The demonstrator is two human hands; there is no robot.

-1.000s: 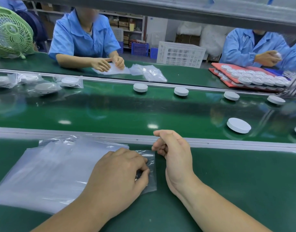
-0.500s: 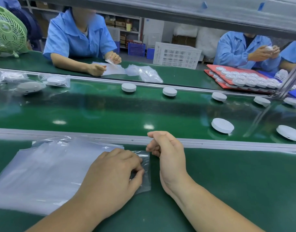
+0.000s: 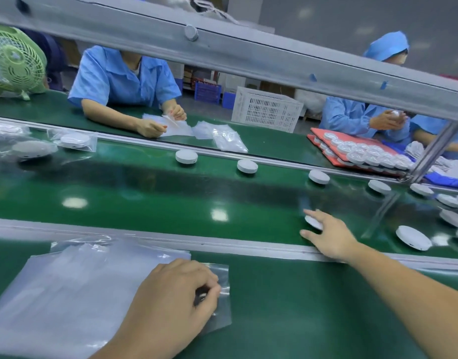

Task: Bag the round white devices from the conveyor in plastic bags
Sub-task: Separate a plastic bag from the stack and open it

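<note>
My left hand (image 3: 170, 301) pinches the corner of the top clear plastic bag (image 3: 222, 294) on a stack of bags (image 3: 67, 294) lying on the near green worktop. Out over the moving conveyor (image 3: 145, 193), my right hand (image 3: 331, 237) has its fingers spread around a round white device (image 3: 312, 222), thumb on the near side and index finger on the far side. Whether the fingers have closed on the device is blurred. More round white devices ride the belt, among them one at centre (image 3: 247, 166) and one at the right (image 3: 413, 237).
A metal rail (image 3: 222, 242) divides my worktop from the belt. Bagged devices (image 3: 75, 141) lie on the belt at far left. Across it, people in blue sit working beside a red tray (image 3: 362, 151) of devices. A grey beam (image 3: 222, 53) crosses overhead; a green fan (image 3: 12, 63) stands at left.
My right hand left the rail and reached forward and right onto the belt, over a white device. My left hand stayed on the bag. The devices drifted leftward.
</note>
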